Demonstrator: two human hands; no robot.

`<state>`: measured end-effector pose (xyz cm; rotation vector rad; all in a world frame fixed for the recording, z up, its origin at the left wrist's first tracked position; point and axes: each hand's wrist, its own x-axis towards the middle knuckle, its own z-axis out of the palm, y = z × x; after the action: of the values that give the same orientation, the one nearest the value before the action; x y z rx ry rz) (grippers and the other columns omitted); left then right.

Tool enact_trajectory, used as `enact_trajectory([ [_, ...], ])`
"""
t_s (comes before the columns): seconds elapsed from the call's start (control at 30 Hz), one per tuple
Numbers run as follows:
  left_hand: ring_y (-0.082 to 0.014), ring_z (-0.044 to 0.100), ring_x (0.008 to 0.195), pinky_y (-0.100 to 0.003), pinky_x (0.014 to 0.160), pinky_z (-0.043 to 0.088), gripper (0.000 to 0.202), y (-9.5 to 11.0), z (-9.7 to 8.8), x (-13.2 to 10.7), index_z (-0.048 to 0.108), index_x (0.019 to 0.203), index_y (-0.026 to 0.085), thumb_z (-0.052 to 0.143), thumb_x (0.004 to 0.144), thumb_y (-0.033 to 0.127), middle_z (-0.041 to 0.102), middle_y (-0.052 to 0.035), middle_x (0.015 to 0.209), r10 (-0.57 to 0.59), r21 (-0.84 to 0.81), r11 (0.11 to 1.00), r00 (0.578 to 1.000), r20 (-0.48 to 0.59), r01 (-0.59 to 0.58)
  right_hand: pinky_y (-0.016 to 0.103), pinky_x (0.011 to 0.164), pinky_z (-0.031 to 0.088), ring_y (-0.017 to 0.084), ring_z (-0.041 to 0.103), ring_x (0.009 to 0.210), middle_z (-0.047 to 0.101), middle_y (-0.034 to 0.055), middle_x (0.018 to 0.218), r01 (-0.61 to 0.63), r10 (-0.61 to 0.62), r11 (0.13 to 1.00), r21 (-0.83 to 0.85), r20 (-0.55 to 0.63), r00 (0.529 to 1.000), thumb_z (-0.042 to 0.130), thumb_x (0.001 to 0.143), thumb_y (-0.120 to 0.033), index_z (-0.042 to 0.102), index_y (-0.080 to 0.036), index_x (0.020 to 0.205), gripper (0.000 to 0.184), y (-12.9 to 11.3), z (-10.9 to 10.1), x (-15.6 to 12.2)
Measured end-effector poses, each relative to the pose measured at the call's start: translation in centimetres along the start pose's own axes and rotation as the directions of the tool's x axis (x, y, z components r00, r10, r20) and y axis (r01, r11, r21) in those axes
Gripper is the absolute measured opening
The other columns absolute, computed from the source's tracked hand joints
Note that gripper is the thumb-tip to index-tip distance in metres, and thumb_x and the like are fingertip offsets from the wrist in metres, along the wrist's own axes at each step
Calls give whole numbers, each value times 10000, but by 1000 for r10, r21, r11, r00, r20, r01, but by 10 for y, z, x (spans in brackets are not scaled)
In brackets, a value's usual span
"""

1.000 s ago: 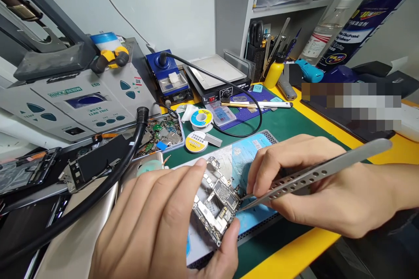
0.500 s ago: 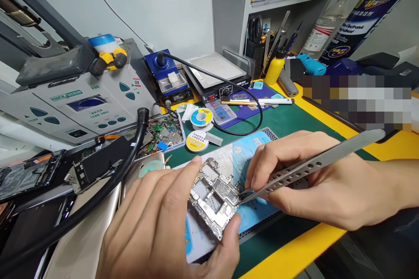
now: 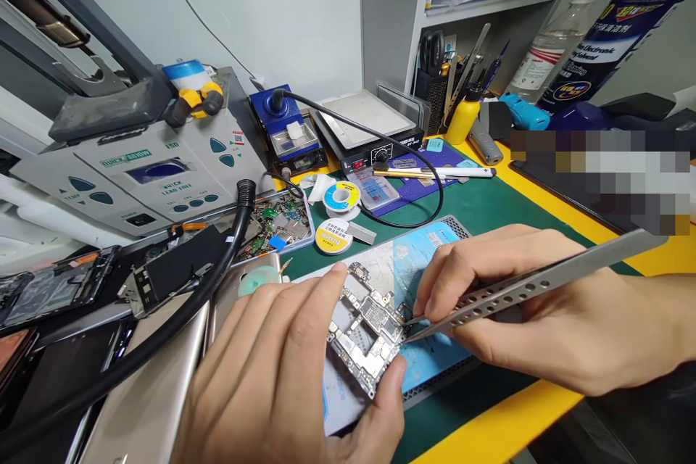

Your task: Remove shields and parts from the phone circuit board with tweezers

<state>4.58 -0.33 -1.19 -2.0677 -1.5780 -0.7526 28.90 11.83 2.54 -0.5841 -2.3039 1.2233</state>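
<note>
The table [image 3: 489, 424] is crowded, and a fat black hose [image 3: 239, 228] runs near the left hand; if that hand swung out, it could bump the hose and jog everything; a blue and white pad [image 3: 418, 257] lies under the work, and it looks smooth, so something dropped there might slide off; the left hand [image 3: 272, 377] is curled around the circuit board [image 3: 375, 312], pinching it by its edges between fingers and thumb, over the pad; squeezing too hard could bend the board, and too loose a pinch could let it twist; the right hand [image 3: 533, 326] is closed around the steel tweezers [image 3: 576, 268]; their thin tips meet the board's right edge, so a wobble could scratch it or knock a tiny part loose; nobody can tell whether the tips grip anything.
</note>
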Motion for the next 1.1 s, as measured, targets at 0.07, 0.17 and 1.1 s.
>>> enact_trajectory([
  [0.07,-245,737,1143,-366,1137,528,430,-1,1,0,705,1407,111,712,1067,375,801,-103,1263,-7,-14,1000,1000,-9,7,261,643,671,194,829,711,889,60,871,2,-2,1000,3,28,1000,645,954,-77,835,-149,950,204,0,0,0],
  [0.17,-274,745,1141,-409,1110,545,451,-2,2,-1,697,1411,124,733,1046,386,801,-110,1270,2,-35,999,1000,-1,-2,258,648,666,189,825,721,883,62,877,24,-24,1000,-13,31,999,646,961,-53,823,-145,965,200,1,0,-2],
  [1.1,-238,732,1164,-374,1106,553,428,-3,-1,0,681,1416,146,762,1040,336,797,-95,1274,51,-58,997,999,-11,-51,233,735,640,158,839,809,891,36,946,104,-104,993,-62,-11,994,698,966,-45,782,-181,971,160,5,1,-3],
])
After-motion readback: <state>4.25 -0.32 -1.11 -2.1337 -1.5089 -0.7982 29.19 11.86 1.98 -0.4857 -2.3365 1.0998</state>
